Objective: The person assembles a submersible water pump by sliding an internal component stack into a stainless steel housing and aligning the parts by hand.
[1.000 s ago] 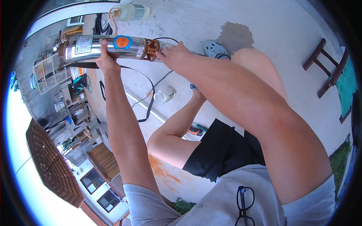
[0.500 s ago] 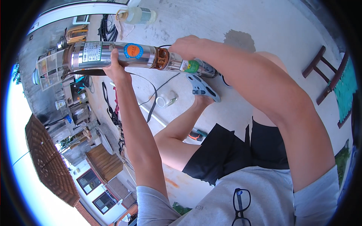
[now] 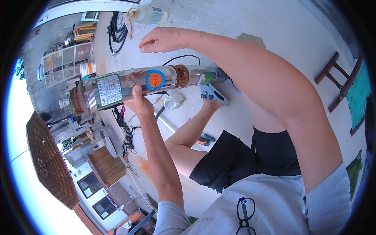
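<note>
A long stainless-steel submersible pump [image 3: 131,75] lies at a slant in front of me. It bears a white label and a round orange-and-blue sticker [image 3: 156,80], with a rusty band [image 3: 181,76] around its middle. My left hand [image 3: 140,105] is wrapped around its near side, thumb up on the metal. The pump's narrower right end is partly behind my right forearm, near my sandalled foot. My right hand [image 3: 164,40] hovers beyond the pump, apart from it, fingers loosely curled with nothing visible in them. A black cable [image 3: 184,56] loops beside the pump.
Past the pump stand a large bottle [image 3: 150,15] and a coiled black hose [image 3: 116,31]. A clear jar [image 3: 176,102], a white pipe [image 3: 167,126], a drill [image 3: 204,140] and tangled black straps [image 3: 126,133] lie on the floor. A teal-seated wooden stool [image 3: 354,94] is at the right.
My right hand has let go of the pump's right part and moved left, above it. The pump's left end has swung nearer to me, in my left hand.
</note>
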`<action>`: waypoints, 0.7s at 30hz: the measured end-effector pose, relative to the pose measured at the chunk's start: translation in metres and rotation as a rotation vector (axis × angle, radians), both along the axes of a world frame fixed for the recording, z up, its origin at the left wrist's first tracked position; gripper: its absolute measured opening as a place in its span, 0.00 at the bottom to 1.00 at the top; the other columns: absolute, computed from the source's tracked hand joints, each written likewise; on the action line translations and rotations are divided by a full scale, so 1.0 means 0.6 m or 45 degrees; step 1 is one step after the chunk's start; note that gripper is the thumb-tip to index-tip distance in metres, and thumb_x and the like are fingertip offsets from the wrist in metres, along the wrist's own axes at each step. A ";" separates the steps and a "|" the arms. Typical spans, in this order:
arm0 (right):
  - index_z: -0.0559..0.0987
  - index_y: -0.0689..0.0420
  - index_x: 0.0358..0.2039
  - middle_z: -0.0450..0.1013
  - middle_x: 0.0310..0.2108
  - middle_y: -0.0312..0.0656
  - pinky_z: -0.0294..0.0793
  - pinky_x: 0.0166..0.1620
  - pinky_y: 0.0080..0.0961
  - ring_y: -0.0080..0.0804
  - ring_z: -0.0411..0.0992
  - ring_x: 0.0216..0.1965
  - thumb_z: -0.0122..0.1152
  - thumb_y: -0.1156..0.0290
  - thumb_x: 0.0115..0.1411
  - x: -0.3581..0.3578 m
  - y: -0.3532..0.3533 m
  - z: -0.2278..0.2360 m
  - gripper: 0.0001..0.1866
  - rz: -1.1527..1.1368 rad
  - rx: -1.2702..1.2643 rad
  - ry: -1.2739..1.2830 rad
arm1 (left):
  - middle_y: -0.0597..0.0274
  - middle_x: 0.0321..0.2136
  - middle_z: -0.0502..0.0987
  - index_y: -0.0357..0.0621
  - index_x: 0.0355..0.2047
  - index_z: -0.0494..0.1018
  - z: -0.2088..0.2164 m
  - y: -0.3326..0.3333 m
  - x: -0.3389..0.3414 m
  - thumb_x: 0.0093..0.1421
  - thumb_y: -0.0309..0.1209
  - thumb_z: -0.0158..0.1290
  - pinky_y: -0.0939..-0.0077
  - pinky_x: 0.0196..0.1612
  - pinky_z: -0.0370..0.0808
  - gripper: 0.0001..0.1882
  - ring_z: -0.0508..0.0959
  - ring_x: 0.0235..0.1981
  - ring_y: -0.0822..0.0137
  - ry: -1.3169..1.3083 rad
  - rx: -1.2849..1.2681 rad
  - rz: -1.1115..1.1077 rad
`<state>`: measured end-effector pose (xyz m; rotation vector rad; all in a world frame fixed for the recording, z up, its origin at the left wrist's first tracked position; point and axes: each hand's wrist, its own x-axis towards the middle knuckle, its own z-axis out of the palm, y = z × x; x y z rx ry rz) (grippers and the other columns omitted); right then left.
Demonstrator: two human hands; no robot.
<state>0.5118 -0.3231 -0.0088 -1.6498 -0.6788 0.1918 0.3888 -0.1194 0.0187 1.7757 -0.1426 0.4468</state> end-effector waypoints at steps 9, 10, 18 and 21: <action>0.73 0.58 0.61 0.74 0.52 0.47 0.71 0.54 0.28 0.36 0.72 0.53 0.66 0.31 0.49 -0.077 0.020 0.074 0.49 0.437 0.424 0.087 | 0.53 0.52 0.72 0.29 0.57 0.64 -0.018 -0.065 -0.038 0.54 0.34 0.66 0.66 0.58 0.69 0.35 0.73 0.53 0.63 -0.047 0.069 -0.020; 0.73 0.58 0.61 0.74 0.50 0.45 0.75 0.49 0.27 0.33 0.73 0.49 0.68 0.29 0.45 -0.077 0.017 0.074 0.53 0.447 0.436 0.067 | 0.53 0.52 0.72 0.30 0.56 0.64 -0.026 -0.068 -0.041 0.53 0.34 0.66 0.66 0.58 0.69 0.35 0.73 0.53 0.63 -0.056 0.078 -0.001; 0.61 0.62 0.64 0.71 0.54 0.52 0.68 0.59 0.32 0.45 0.71 0.55 0.83 0.53 0.35 -0.124 0.020 0.104 0.59 0.288 0.442 -0.308 | 0.56 0.48 0.74 0.27 0.53 0.66 -0.014 -0.068 -0.077 0.53 0.47 0.67 0.71 0.54 0.70 0.39 0.74 0.48 0.67 0.253 0.091 0.111; 0.63 0.62 0.61 0.72 0.52 0.53 0.69 0.57 0.31 0.47 0.72 0.54 0.83 0.53 0.34 -0.130 0.038 0.116 0.57 0.259 0.482 -0.333 | 0.58 0.44 0.75 0.28 0.49 0.69 -0.017 -0.084 -0.080 0.53 0.42 0.67 0.73 0.51 0.71 0.34 0.75 0.45 0.69 0.097 -0.005 0.010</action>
